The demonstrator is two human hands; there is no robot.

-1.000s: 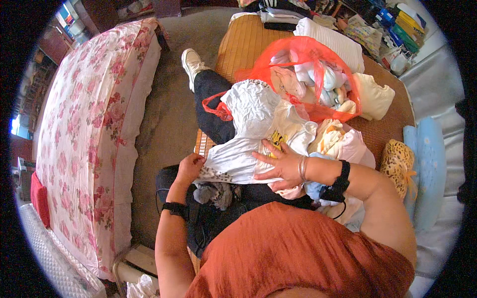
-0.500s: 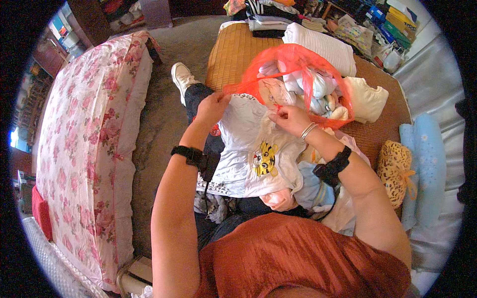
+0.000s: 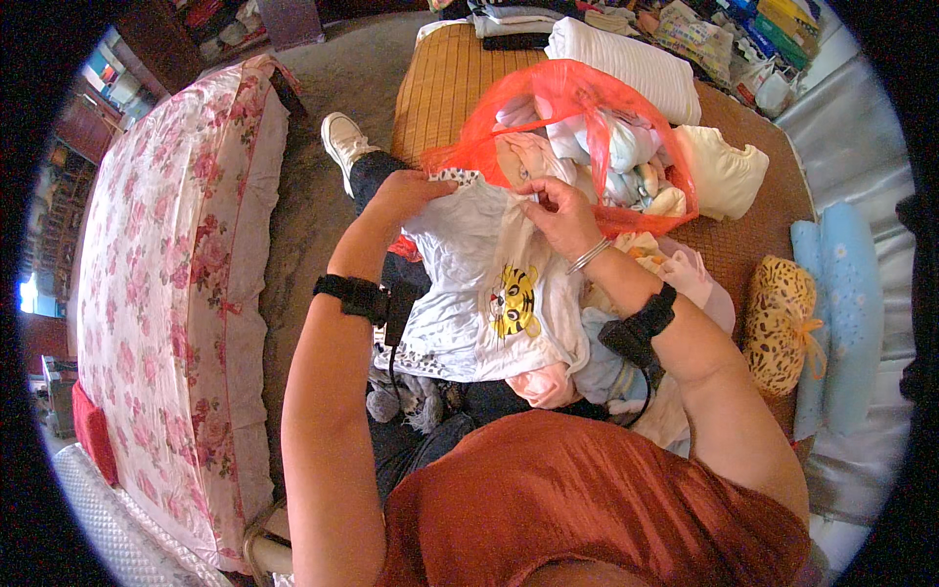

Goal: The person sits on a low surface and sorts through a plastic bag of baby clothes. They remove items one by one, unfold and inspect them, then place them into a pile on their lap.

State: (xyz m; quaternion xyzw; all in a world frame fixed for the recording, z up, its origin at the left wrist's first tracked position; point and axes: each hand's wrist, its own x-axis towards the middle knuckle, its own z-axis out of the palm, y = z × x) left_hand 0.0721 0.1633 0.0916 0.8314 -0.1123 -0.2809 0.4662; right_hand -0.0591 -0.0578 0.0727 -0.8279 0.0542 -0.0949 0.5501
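Observation:
A white child's shirt (image 3: 450, 274) with a yellow tiger face and black-spotted trim lies spread over my lap. My left hand (image 3: 403, 199) is closed on its far left edge by the spotted trim. At the far right edge, my right hand (image 3: 565, 217) pinches the cloth between thumb and fingertips. Just beyond the shirt sits an open red plastic bag (image 3: 481, 157) filled with pale folded clothes (image 3: 631, 145). A peach-coloured cloth (image 3: 541, 387) and a light blue cloth (image 3: 608, 367) lie beside the shirt, partly hidden beneath my right forearm.
A white rolled quilt (image 3: 621, 70) and a cream garment (image 3: 722, 174) lie behind the bag on the woven mat (image 3: 430, 93). To the right are a leopard-print bundle (image 3: 780, 323) and a blue bolster (image 3: 849, 313). A flower-covered bed (image 3: 166, 284) stands left across the grey floor (image 3: 303, 196).
My right hand's fingers have shifted along the shirt's far edge, the thumb and forefinger now raised in a pinch. My left hand keeps its hold. The whole view has shifted slightly.

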